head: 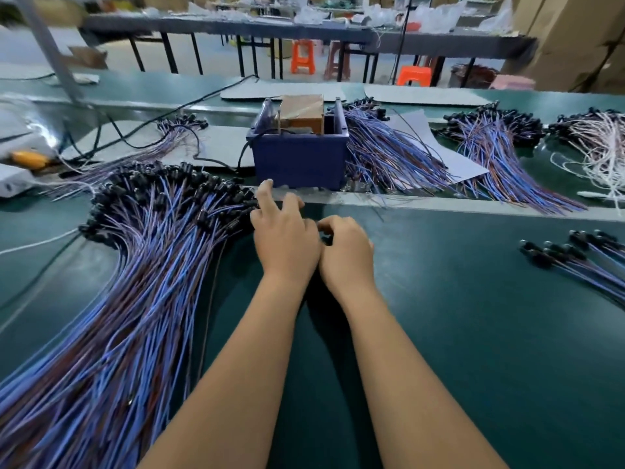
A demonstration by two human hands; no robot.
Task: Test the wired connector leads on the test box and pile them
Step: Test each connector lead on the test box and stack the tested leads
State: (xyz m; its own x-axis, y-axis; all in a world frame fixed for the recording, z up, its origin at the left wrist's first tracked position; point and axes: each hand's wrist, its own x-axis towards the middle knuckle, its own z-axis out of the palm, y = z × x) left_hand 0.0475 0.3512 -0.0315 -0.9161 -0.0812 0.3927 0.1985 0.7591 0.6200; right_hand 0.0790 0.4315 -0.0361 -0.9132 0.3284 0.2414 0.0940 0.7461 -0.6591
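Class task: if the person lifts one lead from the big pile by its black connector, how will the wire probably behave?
Probably floppy: the thin wires in the big pile of leads curve and sag across the mat. Likely light, being so slender. It may snag, since neighbouring strands cross over each other.

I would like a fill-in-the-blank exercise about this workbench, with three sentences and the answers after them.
1. The test box is ____ in colour.
2. The largest pile of leads lies on the person's ____ side.
3. The left hand and the right hand meet above the ____ mat.

Missing words: blue; left; green
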